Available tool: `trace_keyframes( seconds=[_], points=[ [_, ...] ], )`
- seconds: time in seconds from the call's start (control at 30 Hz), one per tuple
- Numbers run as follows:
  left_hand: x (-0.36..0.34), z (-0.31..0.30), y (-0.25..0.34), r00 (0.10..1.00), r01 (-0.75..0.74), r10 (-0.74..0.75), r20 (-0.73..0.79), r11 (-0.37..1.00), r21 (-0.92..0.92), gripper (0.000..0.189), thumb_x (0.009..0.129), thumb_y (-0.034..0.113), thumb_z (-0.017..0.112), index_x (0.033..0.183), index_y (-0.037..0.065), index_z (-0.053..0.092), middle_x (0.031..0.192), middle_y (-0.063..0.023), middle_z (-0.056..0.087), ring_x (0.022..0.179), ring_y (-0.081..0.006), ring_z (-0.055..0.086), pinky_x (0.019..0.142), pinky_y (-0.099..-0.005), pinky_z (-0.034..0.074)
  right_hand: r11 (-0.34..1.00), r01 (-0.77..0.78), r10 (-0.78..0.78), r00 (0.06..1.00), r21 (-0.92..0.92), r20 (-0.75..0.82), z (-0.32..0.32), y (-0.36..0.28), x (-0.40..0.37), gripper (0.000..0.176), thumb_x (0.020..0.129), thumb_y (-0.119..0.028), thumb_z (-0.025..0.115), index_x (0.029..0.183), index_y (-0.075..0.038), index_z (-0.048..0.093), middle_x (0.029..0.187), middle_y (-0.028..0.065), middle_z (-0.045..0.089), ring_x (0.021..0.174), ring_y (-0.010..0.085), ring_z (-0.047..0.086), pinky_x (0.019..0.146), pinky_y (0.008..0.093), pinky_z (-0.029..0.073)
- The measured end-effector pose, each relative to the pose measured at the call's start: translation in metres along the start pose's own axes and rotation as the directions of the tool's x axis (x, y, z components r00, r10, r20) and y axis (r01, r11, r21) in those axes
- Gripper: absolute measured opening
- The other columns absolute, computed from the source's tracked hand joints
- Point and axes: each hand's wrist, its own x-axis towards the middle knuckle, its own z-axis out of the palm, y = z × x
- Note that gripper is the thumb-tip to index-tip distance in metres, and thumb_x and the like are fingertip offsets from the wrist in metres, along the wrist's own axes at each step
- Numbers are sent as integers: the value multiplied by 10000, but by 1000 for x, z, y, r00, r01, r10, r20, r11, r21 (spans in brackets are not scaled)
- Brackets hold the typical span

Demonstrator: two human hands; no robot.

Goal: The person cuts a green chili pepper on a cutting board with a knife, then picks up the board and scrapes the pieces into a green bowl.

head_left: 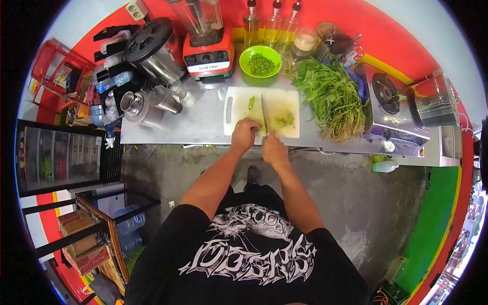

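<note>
Steel knife (pixel 264 114), clenched in our right hand (pixel 274 148), could slip and nick the curled fingers of our left hand (pixel 245 133) at nine o'clock.

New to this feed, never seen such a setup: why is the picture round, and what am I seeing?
No machine here: a person works with bare hands. The one camera sits on their head and looks down, hence the round, bent picture and the black shirt at the bottom. The left hand rests on the white cutting board beside the blade; the right hand grips a knife. Chopped greens lie on the board, more sit in the green bowl, and a heap of leafy greens lies to the right.
</note>
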Motion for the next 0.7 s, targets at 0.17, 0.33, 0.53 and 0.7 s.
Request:
trace_keyframes(
  seconds=[0.17,0.33,0.53,0.7],
  points=[
    [1,-3,-3,999,-28,28,-20,999,-20,174,838,2,680,957,78,782,935,-152,680,935,-349,635,857,-421,508,999,-10,11,999,32,-36,6,3,1,415,1026,-314,464,1211,57,475,1039,334,678,989,515,659,887,590,502],
    [0,-6,4,998,30,-29,49,999,-14,215,865,3,649,994,116,780,989,-122,683,1020,-346,611,909,-428,502,997,5,-4,1000,-81,12,-14,-5,-3,425,1018,-316,472,1215,61,480,1062,326,681,1007,504,661,911,583,494],
    [1,-3,4,1000,-10,9,-8,1000,-16,238,826,-34,660,1003,97,751,928,-155,651,934,-360,616,859,-446,496,999,-6,7,1000,-38,20,5,-7,-6,373,969,-198,495,1223,74,480,1068,322,687,1022,489,670,900,556,520],
    [4,-1,1,1000,-21,21,8,1000,0,237,818,-47,663,1000,83,740,935,-160,649,908,-367,624,835,-447,506,997,50,-51,999,-62,-14,-5,-9,5,373,919,-127,512,1213,101,481,1056,338,682,1003,485,680,888,546,534]
  ],
)
